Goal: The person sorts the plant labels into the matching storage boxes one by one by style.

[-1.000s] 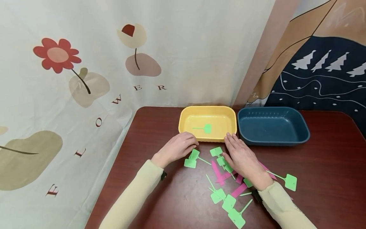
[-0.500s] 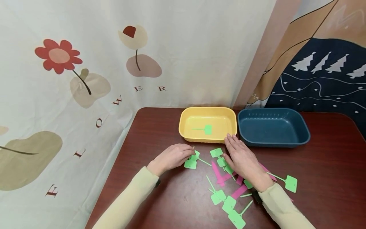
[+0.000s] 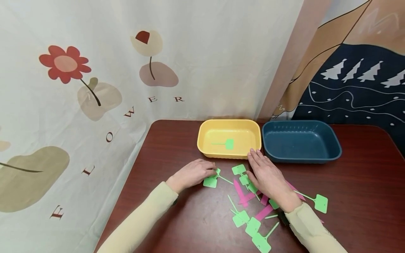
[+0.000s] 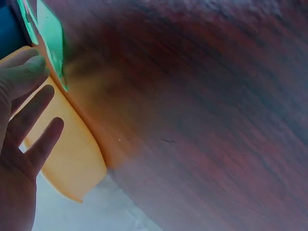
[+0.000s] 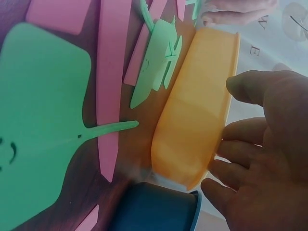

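My left hand (image 3: 193,174) is at a pair of overlapping green plant tags (image 3: 210,181) in front of the yellow tub (image 3: 202,149). Its thumb and forefinger come together on one tag, a thin tip poking up past them; the exact contact is partly hidden. In the left wrist view the other fingers of the left hand (image 4: 19,144) are spread. My right hand (image 3: 269,175) lies with fairly straight fingers, their tips at the tub's front right corner, and holds nothing. Under and beside it are more green tags (image 3: 238,169) and pink plant labels (image 3: 241,193).
Right of the yellow tub, close beside it, stands a dark blue tub (image 3: 302,158). One green tag (image 3: 229,144) lies inside the yellow tub. Several green tags (image 3: 253,226) are nearer the front, another (image 3: 321,203) farther right. A printed curtain (image 3: 202,70) hangs behind the table.
My left hand has come down and back from the yellow tub's front edge to the overlapping green tags, its fingers drawing together there. The right hand stays put.
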{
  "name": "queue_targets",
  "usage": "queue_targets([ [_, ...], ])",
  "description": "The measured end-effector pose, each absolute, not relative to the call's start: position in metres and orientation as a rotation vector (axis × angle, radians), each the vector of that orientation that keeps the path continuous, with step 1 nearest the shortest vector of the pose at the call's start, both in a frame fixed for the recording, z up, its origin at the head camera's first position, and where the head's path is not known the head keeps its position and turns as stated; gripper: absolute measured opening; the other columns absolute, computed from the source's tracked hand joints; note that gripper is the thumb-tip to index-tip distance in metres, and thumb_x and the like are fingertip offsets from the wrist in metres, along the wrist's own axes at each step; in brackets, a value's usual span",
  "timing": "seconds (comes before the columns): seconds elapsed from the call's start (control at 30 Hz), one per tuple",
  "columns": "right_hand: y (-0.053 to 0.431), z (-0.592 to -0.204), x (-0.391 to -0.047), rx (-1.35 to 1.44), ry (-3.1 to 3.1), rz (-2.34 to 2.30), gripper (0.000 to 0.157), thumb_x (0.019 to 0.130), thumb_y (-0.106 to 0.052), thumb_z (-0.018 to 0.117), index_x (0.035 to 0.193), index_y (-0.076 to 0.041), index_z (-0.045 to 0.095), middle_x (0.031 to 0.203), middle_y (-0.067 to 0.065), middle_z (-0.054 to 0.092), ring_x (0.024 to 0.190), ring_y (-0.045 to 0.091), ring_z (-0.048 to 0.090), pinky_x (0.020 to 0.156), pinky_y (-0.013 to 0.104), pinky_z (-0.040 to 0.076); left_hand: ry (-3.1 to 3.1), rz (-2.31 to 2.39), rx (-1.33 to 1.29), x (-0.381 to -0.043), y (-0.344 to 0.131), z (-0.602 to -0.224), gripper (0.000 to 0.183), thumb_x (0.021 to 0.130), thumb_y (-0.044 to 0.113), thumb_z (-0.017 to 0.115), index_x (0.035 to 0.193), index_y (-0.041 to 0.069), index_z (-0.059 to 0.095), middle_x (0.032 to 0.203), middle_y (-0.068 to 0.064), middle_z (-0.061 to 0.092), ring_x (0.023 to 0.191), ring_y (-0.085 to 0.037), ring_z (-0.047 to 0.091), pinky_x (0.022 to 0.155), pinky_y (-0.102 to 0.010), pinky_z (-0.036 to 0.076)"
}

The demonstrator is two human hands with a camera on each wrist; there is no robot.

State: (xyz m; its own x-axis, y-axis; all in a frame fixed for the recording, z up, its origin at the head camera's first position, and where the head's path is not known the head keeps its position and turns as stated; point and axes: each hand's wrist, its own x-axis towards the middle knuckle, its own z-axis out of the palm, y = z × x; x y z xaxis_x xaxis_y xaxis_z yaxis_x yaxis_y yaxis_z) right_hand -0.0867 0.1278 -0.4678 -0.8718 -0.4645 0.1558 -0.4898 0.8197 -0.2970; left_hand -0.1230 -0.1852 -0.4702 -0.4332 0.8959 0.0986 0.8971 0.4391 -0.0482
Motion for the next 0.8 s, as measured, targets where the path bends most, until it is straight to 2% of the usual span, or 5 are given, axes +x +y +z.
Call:
queue_targets([
  [0.17,0.1275,-0.4683,-0.0863,0.770,-2.915,0.505,0.065,0.098,-0.024,0.071,0.149,0.009,0.048,0.157,0.026,0.042,0.148,0.042,0.037,0.117,0.055,0.034,-2.566,0.009,-1.616,-0.1231,-0.1863,-0.4725,0.027,0.092,0.000,0.074,0.107,0.021,0.079,0.119,0.005,0.072,0.123,-0.013,0.062,0.097,-0.033,0.051],
  [0.3,0.1278,-0.4684,-0.0864,0.770,-2.908,0.500,0.065,0.098,-0.024,0.072,0.148,0.010,0.048,0.157,0.026,0.042,0.148,0.042,0.038,0.117,0.055,0.035,-2.561,0.055,-1.622,-0.1235,-0.1851,-0.4731,0.024,0.092,0.000,0.073,0.104,0.020,0.078,0.118,0.005,0.071,0.122,-0.014,0.063,0.099,-0.033,0.050],
  [0.43,0.1278,-0.4679,-0.0866,0.775,-2.910,0.503,0.066,0.098,-0.024,0.072,0.149,0.010,0.048,0.157,0.026,0.042,0.148,0.042,0.037,0.117,0.055,0.035,-2.566,0.111,-1.623,-0.1240,-0.1838,-0.4720,0.021,0.092,0.002,0.073,0.099,0.021,0.077,0.113,0.005,0.070,0.113,-0.016,0.065,0.097,-0.032,0.050],
  [0.63,0.1277,-0.4670,-0.0874,0.775,-2.920,0.499,0.067,0.098,-0.026,0.073,0.149,0.009,0.047,0.158,0.025,0.042,0.148,0.041,0.037,0.116,0.055,0.036,-2.567,0.131,-1.633,-0.1257,-0.1818,-0.4702,0.011,0.091,0.013,0.077,0.089,0.022,0.072,0.106,0.004,0.065,0.098,-0.017,0.062,0.086,-0.032,0.050],
  [0.8,0.1279,-0.4672,-0.0878,0.774,-2.920,0.493,0.068,0.097,-0.027,0.073,0.149,0.009,0.047,0.157,0.025,0.042,0.148,0.041,0.037,0.116,0.055,0.036,-2.546,0.168,-1.630,-0.1242,-0.1822,-0.4718,0.014,0.092,0.013,0.075,0.085,0.022,0.067,0.097,0.004,0.062,0.090,-0.017,0.059,0.079,-0.030,0.049],
])
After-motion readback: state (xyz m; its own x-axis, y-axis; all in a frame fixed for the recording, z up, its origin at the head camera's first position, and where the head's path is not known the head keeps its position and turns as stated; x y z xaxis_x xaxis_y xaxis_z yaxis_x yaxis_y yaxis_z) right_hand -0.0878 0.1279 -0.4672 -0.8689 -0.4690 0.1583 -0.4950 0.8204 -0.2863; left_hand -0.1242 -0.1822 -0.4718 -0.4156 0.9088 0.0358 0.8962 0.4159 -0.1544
